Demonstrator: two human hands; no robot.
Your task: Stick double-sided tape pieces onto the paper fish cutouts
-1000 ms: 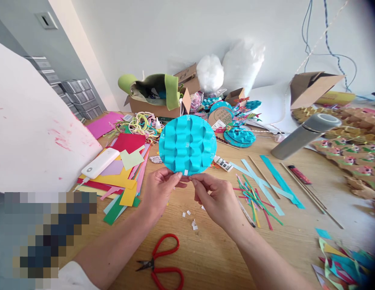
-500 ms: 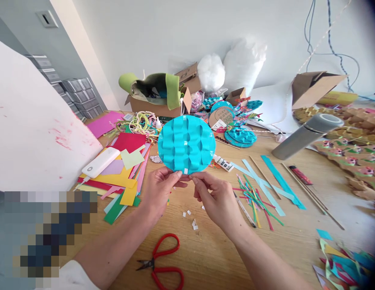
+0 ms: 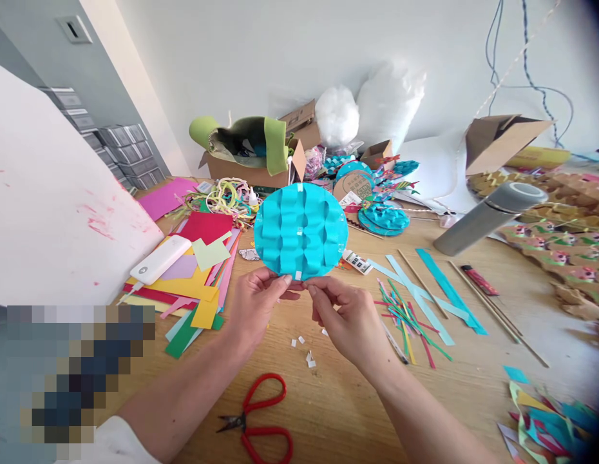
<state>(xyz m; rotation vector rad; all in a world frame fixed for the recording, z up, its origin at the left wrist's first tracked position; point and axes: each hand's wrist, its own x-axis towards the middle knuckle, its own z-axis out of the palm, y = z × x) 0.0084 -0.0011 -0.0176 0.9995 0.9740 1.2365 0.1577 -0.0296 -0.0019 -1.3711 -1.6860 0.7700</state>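
The turquoise disc (image 3: 313,241) stands upright above the near part of the table, its ruffled face toward the camera. Being round, it has no clear long axis (the white tabs down its middle do make a roughly vertical line). The left hand (image 3: 255,298) has thumb and fingers clamped on its lower rim. The right hand (image 3: 342,316) has thumb and forefinger pinched together at the rim's bottom; what lies between them I cannot tell.

Below, on the wooden table (image 3: 328,412), are white paper scraps (image 3: 310,359) and red-handled scissors (image 3: 244,422). Coloured paper (image 3: 205,229) with a white power bank (image 3: 160,260) on it lies to the left; thin paper strips (image 3: 410,319) and a grey flask (image 3: 490,216) are to the right. A pale wall (image 3: 280,45) rises behind. The glue bottle (image 3: 357,261) has dark lettering and the cardboard circle (image 3: 355,185) green print, both too small to read.
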